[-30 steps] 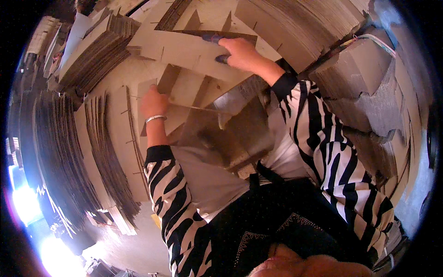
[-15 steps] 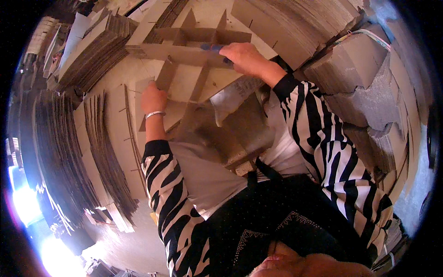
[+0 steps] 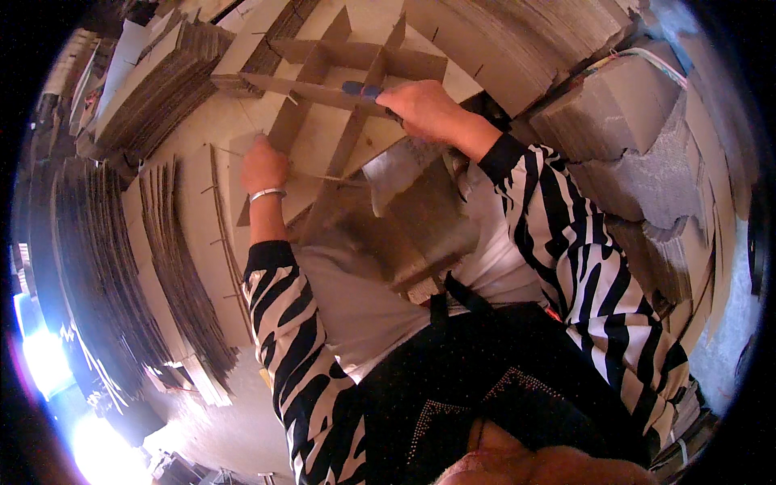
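A grid of crossed brown cardboard divider strips (image 3: pixel 311 87) stands on edge on a pale work surface in front of me. My right hand (image 3: pixel 427 110) is at the grid's right side, its fingers closed over the long cross strip. Blue coverings (image 3: pixel 360 89) show at its fingertips, resting along that strip's top edge. At the grid's near left, my left hand (image 3: pixel 265 168) is closed on the end of a cardboard strip (image 3: pixel 301 194), which slants toward my lap. The left fingertips are partly hidden.
Stacks of slotted cardboard strips stand at the left (image 3: pixel 182 259), the far left (image 3: pixel 162 85) and the far right (image 3: pixel 493 48). More bundled cardboard (image 3: pixel 618 113) is piled at my right. A translucent plastic sheet (image 3: pixel 388 182) hangs at the work surface's near edge.
Both hands have shifted slightly left, the right one also a little nearer me. The grid's crossed strips have moved slightly and look more evenly spread.
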A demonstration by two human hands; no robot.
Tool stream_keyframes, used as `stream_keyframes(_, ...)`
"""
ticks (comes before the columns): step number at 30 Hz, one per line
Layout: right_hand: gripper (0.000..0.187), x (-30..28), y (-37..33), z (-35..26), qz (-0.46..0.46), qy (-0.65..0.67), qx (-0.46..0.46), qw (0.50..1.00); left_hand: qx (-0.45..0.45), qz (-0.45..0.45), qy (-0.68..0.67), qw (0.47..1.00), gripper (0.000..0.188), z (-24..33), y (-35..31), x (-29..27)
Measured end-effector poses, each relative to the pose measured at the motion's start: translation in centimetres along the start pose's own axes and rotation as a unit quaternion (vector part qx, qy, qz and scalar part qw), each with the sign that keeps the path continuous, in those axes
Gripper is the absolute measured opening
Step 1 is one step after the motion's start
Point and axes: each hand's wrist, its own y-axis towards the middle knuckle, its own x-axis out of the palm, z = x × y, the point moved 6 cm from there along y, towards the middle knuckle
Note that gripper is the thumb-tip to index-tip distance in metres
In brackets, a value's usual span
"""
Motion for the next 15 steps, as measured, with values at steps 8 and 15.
stream_keyframes(8,0.034,1.3,-0.9,1.2,-0.029,0.01,-0.016,0.999,0.012,0.004,0.004,1.0,0.023,0.5,0.1,-0.7)
stream_keyframes(15,0.024,3.0,-0.6,1.2,-0.113,-0.007,0.086,0.99,0.002,-0.003,-0.01,1.0,0.024,0.6,0.0,-0.6)
